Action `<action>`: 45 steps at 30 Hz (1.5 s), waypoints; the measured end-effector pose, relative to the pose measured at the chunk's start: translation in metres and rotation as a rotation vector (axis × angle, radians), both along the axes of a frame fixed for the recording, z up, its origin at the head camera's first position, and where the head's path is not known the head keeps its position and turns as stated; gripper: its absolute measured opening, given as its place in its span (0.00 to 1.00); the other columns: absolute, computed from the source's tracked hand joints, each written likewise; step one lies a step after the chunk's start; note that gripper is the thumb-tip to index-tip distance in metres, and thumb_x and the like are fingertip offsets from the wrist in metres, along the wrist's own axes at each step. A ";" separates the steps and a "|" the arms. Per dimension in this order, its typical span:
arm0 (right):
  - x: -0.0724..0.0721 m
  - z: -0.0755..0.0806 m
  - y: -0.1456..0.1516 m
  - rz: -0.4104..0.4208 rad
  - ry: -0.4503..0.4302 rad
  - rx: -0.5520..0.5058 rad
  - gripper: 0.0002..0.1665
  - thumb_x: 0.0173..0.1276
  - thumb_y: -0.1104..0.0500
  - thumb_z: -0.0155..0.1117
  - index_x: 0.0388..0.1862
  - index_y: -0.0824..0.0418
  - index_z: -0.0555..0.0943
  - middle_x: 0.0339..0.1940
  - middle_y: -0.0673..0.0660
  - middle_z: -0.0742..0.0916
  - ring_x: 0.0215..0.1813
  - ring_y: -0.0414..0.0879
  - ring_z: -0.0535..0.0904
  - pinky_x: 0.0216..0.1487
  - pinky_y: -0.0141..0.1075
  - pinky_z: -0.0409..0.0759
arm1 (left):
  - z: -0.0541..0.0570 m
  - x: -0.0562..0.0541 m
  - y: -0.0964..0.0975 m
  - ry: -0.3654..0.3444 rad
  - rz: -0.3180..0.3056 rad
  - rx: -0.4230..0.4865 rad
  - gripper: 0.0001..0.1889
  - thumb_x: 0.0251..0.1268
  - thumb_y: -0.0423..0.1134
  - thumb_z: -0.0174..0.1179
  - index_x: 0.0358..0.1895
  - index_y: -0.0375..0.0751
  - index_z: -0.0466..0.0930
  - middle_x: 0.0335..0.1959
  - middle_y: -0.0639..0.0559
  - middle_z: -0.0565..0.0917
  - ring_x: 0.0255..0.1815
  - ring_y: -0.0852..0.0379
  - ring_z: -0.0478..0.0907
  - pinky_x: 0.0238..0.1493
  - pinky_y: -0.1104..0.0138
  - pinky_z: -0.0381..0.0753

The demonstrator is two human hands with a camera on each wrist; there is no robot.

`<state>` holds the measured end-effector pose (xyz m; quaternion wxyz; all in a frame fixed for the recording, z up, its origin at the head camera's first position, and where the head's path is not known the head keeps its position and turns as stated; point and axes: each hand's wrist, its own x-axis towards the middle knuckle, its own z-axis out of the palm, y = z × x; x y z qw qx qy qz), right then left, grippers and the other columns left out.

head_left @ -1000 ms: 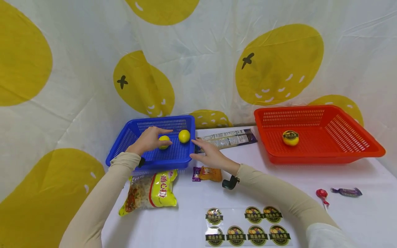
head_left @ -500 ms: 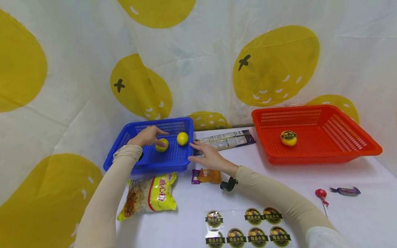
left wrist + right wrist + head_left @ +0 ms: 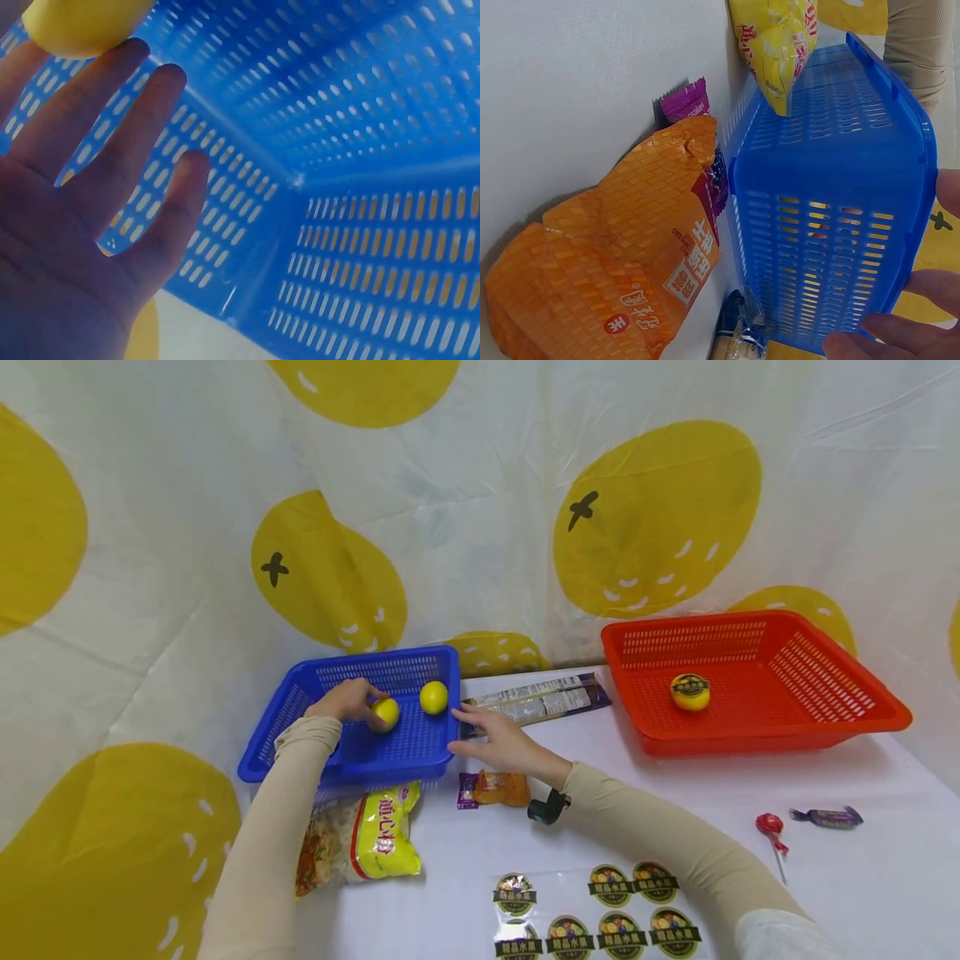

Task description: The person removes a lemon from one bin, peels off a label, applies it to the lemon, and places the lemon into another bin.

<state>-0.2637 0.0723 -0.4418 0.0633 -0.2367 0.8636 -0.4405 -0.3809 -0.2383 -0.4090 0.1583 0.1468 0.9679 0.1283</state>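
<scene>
Inside the blue plastic basket (image 3: 408,767), my left hand (image 3: 347,700) has its thumb and fingers around one lemon (image 3: 386,716). In the left wrist view, fingertips touch the underside of that lemon (image 3: 86,26), while the other fingers are stretched out. A second lemon (image 3: 433,697) lies to its right, close to the basket's right wall. My right hand (image 3: 502,743) is at the outside of that wall, fingers extended. The right wrist view shows its fingertips (image 3: 844,345) right at the basket's rim (image 3: 928,150).
A red basket (image 3: 757,745) at right holds a lemon (image 3: 690,692) with a label. Nearer lie a macaroni bag (image 3: 375,839), an orange packet (image 3: 502,788), a label sheet (image 3: 558,893), a lollipop (image 3: 770,827) and a purple candy (image 3: 827,817). Long packets (image 3: 532,700) lie between the baskets.
My left hand has lowered onto the nearer lemon, and its thumb and fingers have closed around it. My right hand stays by the blue basket's right rim. The head view has shifted slightly.
</scene>
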 end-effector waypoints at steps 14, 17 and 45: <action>-0.001 0.001 0.000 0.001 -0.024 -0.004 0.41 0.72 0.44 0.67 0.79 0.54 0.67 0.83 0.56 0.67 0.84 0.58 0.58 0.79 0.57 0.62 | -0.006 -0.002 0.005 0.007 0.014 0.027 0.35 0.53 0.44 0.78 0.67 0.47 0.80 0.66 0.37 0.81 0.58 0.43 0.78 0.67 0.47 0.75; 0.000 0.002 0.000 0.006 -0.024 -0.005 0.41 0.72 0.44 0.67 0.79 0.55 0.67 0.83 0.57 0.66 0.84 0.59 0.58 0.79 0.58 0.61 | -0.008 -0.001 0.005 0.016 0.014 0.016 0.36 0.51 0.46 0.79 0.67 0.48 0.80 0.66 0.38 0.81 0.59 0.43 0.78 0.67 0.47 0.74; 0.006 0.003 0.010 0.050 0.063 0.068 0.39 0.76 0.44 0.62 0.80 0.55 0.66 0.83 0.61 0.65 0.83 0.62 0.59 0.77 0.61 0.62 | 0.025 0.029 0.026 0.164 -0.107 0.071 0.35 0.52 0.46 0.79 0.67 0.51 0.81 0.50 0.47 0.90 0.39 0.51 0.76 0.44 0.61 0.75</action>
